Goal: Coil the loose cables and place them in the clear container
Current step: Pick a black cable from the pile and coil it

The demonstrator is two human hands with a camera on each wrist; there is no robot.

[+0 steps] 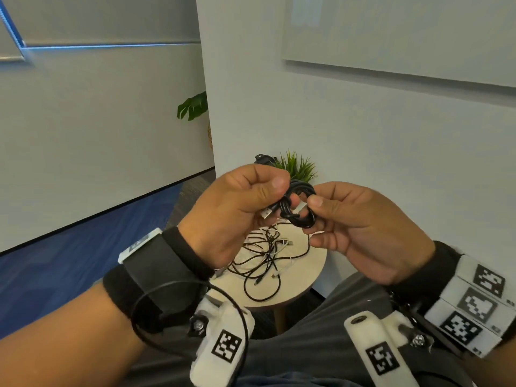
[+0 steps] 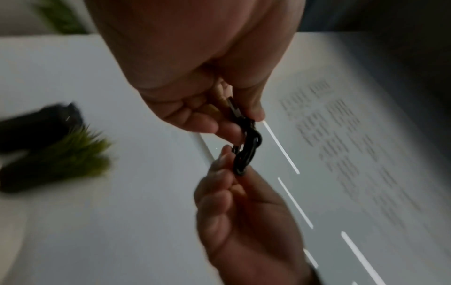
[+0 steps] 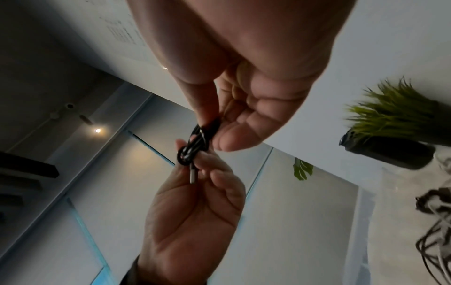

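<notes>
A small black coiled cable (image 1: 298, 203) is held in the air between both hands, above the round table. My left hand (image 1: 282, 198) pinches its left side, with the silver USB plug (image 1: 267, 213) sticking out below the thumb. My right hand (image 1: 312, 208) pinches the coil's right side between thumb and fingers. The left wrist view shows the coil (image 2: 246, 148) edge-on between both sets of fingertips, and the right wrist view shows the coil (image 3: 197, 144) with its plug (image 3: 192, 174). A tangle of loose black and white cables (image 1: 265, 255) lies on the table. The clear container is not plainly visible.
The small round wooden table (image 1: 312, 270) stands against a white wall. A potted grass plant (image 1: 297, 164) in a dark pot sits at its back. Blue carpet lies to the left. My lap is below the hands.
</notes>
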